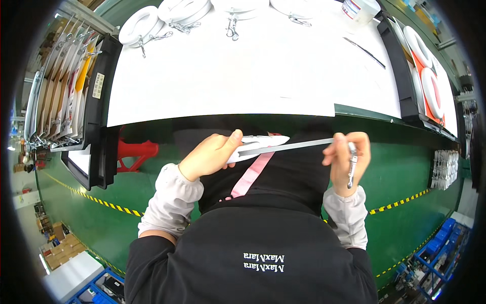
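My left hand (212, 153) is closed round a white, smooth-edged piece (273, 141), seen nearly edge-on; its full shape is partly hidden by the fingers. A flat grey strap (298, 146) runs taut from that piece across to my right hand (348, 158). There the fingers pinch the strap's end. A silver metal snap hook (352, 169) hangs against the right palm. Both hands are above my lap, short of the table's front edge. Below the strap, a pink band (253, 175) lies over my dark clothing.
On the white tabletop (228, 86), several white rings (130, 30) with metal hooks line the far side. A clear tub (360, 14) and a thin black tool (365, 52) are at right. A black bin (96, 96) stands left, a black tray (400, 76) right. A red stool (136, 150) is below.
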`<state>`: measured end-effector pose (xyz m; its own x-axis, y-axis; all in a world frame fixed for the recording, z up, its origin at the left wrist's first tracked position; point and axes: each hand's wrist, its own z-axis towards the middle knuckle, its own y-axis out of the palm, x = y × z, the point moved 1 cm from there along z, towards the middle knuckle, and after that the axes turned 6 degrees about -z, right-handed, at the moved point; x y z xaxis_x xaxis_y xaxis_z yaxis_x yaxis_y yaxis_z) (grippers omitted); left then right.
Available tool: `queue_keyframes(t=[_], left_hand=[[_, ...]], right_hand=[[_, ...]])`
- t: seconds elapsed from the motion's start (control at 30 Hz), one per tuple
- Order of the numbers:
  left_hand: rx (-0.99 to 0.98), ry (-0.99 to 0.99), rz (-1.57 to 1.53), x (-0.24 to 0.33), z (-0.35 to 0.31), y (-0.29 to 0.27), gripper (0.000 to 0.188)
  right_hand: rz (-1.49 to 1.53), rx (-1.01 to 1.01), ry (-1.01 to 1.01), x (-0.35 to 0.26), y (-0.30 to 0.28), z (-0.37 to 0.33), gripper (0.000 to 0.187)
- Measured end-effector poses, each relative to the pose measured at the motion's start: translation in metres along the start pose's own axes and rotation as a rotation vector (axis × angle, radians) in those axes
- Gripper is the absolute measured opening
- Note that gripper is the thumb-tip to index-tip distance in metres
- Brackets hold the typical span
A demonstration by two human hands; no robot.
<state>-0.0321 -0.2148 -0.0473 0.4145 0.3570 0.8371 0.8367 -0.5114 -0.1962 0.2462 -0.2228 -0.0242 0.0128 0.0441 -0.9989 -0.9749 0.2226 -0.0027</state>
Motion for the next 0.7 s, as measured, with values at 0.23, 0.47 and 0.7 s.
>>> queue_keyframes(t=[0.23, 0.47, 0.7], left_hand=[[0.004, 0.066, -0.019, 0.010, 0.008, 0.017, 0.072], [0.012, 0.059, -0.090, 0.016, 0.008, 0.020, 0.074], [-0.048, 0.025, 0.016, 0.020, 0.019, 0.027, 0.080]], right_hand=[[-0.014, -0.508, 0.223, 0.044, 0.061, -0.030, 0.019], [-0.356, -0.568, 0.013, 0.060, 0.055, -0.021, 0.046], [-0.042, -0.786, -0.100, 0.056, 0.053, -0.017, 0.072]])
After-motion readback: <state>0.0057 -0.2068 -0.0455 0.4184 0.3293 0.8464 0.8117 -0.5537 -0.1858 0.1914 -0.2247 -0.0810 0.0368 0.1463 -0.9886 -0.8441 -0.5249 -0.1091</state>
